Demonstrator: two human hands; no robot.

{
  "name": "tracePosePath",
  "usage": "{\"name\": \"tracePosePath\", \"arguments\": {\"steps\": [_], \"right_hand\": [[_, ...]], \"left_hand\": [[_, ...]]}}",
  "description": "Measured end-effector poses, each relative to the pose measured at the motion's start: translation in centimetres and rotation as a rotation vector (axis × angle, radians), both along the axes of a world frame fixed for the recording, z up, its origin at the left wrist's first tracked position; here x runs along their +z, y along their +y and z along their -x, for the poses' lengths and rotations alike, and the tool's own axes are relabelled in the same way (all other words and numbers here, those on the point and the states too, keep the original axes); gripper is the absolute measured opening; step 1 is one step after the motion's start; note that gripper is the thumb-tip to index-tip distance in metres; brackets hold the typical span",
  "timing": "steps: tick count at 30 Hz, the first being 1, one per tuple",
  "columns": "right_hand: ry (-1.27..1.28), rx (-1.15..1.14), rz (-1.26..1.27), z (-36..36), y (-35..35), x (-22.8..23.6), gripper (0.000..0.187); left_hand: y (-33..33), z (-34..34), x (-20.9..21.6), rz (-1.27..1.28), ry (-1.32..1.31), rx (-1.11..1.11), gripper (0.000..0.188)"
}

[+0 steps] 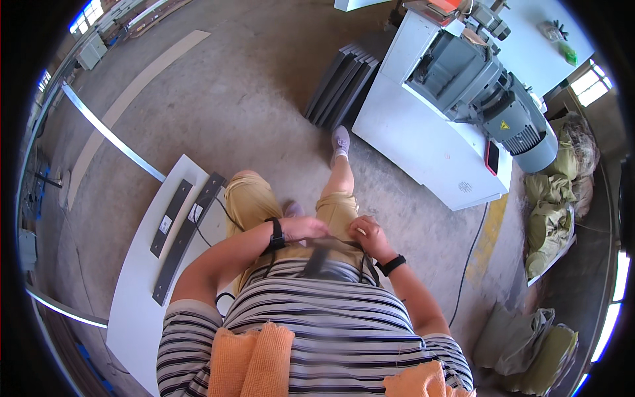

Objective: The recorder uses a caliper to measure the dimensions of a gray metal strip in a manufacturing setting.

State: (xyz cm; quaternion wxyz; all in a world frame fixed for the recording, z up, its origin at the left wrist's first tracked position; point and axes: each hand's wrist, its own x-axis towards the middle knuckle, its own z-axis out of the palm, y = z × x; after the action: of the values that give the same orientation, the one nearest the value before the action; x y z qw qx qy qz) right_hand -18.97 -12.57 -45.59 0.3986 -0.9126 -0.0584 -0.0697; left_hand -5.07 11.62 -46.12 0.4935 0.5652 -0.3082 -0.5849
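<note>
Both of my hands are at my waist, in front of the tan trousers. My left hand reaches across from the left with a black band on its wrist; its fingertips are blurred and I cannot tell what they touch. My right hand, also with a black wristband, has its fingers curled beside a dark strap; what they pinch is hidden. Between and below the hands a dark item is smeared by motion against the striped shirt.
To the left, a white tabletop carries two dark bars and a thin cable. Ahead right stand a white machine base with a grey motor, a phone and stacked dark panels. Sacks lie far right.
</note>
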Motion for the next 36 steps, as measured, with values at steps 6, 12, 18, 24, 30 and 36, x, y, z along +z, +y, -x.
{"name": "tracePosePath", "arguments": {"steps": [6,12,18,24,30,36], "right_hand": [[0.19,-0.128,-0.078,0.1,0.6,0.3,0.012],[0.123,0.029,-0.101,-0.3,-0.2,-0.8,0.018],[0.257,-0.223,-0.129,1.4,-0.8,0.1,0.011],[0.469,-0.023,-0.119,3.4,-1.4,1.9,0.015],[0.282,-0.022,0.108,-0.4,-3.9,1.4,0.036],[0.357,-0.142,0.488,-1.3,-3.6,-1.7,0.062]], "left_hand": [[0.1,0.4,-0.3,0.03,0.104,0.083,0.026],[-0.2,0.5,-0.9,0.098,0.181,0.119,0.024],[-0.8,0.2,-1.2,0.083,-0.08,-0.037,0.025],[-1.4,-1.6,-2.9,0.106,-0.06,-0.289,0.031],[1.7,-0.8,-4.2,0.273,0.033,-0.202,0.031],[7.6,-2.5,-0.4,-0.123,-0.885,-0.062,0.041]]}}
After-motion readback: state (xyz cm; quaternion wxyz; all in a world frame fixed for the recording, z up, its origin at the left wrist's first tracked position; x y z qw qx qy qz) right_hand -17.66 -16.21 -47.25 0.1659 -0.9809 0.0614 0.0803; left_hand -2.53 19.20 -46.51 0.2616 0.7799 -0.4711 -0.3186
